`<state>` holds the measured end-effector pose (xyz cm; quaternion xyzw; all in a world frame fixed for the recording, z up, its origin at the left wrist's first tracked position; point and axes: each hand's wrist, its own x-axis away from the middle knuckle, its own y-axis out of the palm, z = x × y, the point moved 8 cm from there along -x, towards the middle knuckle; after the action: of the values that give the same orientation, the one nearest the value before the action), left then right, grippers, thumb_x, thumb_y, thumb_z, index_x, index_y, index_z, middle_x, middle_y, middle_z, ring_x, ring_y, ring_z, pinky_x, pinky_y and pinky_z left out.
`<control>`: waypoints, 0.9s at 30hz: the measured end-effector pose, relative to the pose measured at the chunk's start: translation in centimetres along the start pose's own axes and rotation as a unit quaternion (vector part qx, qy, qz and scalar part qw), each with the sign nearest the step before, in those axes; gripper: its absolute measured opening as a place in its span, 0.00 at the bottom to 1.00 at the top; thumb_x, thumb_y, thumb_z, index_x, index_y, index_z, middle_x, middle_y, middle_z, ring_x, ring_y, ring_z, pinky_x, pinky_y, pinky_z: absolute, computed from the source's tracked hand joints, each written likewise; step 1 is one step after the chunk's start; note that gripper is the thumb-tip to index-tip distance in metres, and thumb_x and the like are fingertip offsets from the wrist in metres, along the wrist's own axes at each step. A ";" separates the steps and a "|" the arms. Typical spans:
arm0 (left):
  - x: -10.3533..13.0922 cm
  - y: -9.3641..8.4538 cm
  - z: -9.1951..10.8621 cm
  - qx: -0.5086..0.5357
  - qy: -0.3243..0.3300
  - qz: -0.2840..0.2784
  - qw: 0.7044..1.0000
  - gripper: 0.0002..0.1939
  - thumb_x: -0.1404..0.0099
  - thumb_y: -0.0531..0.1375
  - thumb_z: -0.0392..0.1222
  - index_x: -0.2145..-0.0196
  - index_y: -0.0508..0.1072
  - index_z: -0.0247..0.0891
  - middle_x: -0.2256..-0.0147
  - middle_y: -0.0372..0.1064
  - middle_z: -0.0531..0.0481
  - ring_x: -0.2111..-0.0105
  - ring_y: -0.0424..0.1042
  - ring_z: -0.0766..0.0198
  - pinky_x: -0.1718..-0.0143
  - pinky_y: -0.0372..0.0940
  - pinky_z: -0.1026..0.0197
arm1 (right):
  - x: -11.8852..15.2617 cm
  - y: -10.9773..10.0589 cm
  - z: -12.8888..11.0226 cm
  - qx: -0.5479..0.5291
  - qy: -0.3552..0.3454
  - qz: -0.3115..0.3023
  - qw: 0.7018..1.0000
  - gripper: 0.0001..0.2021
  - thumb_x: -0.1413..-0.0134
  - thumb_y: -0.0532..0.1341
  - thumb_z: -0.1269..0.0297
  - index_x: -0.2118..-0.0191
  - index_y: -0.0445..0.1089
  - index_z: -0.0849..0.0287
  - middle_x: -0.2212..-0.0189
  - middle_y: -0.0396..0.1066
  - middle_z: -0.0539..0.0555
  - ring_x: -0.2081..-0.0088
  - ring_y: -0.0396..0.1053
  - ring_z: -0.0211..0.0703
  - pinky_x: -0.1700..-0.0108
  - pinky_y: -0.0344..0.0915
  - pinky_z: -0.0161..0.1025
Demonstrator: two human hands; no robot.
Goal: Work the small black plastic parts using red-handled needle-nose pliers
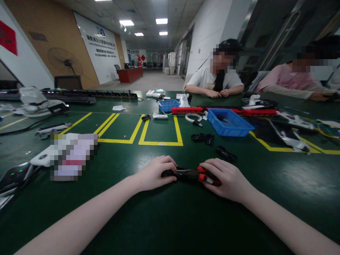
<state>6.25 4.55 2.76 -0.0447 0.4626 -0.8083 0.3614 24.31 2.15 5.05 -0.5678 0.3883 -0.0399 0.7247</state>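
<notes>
Take the large bin (235, 131) as the landmark. The pliers (208, 179) are on the near side of it and to its left, low over the table (170, 219). The right hand (230, 177) has its fingers curled over the red-and-black handles. The left hand (156, 173) has its fingers drawn together on a small black part (166, 173) at the pliers' head. Dark on dark, I cannot tell whether the pliers bite on that part or only touch it.

A loose black piece (226, 153) lies just in front of the bin, near the right hand; black clips (203, 137) lie to the bin's left, and a cable coil (193, 117) beyond them.

The left fingers sit close to the pliers' head, so a hard squeeze or a slip could nip them. If the pinch is slack, the part could twist or shoot off across the table. Too much force might crack it, if it is plastic. A wide swing of the right hand could knock the loose piece.
</notes>
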 end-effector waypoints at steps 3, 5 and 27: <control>0.0 0.0 0.0 0.005 -0.003 -0.002 1.000 0.06 0.35 0.63 0.38 0.59 0.72 0.38 0.53 0.69 0.47 0.55 0.68 0.58 0.52 0.65 0.54 | 0.0 0.0 0.1 -0.003 0.003 -0.002 1.000 0.17 0.47 0.63 0.63 0.52 0.69 0.63 0.60 0.74 0.60 0.61 0.73 0.46 0.61 0.73 0.42; 0.0 0.0 -0.1 0.005 -0.007 -0.003 1.000 0.06 0.35 0.63 0.39 0.59 0.72 0.39 0.53 0.69 0.47 0.54 0.68 0.58 0.52 0.65 0.54 | 0.0 0.0 0.1 -0.001 0.004 -0.004 1.000 0.17 0.47 0.63 0.63 0.52 0.69 0.63 0.60 0.74 0.60 0.61 0.73 0.46 0.61 0.73 0.42; 0.0 -0.1 0.2 0.015 -0.014 -0.007 1.000 0.05 0.34 0.63 0.40 0.60 0.73 0.38 0.54 0.70 0.47 0.54 0.69 0.58 0.51 0.64 0.53 | 0.1 0.2 0.4 -0.009 0.011 -0.001 1.000 0.17 0.47 0.62 0.62 0.52 0.69 0.61 0.60 0.75 0.59 0.61 0.73 0.46 0.61 0.72 0.43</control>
<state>6.27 4.50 2.98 -0.0539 0.4454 -0.8168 0.3626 24.56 2.47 4.85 -0.5745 0.3956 -0.0431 0.7152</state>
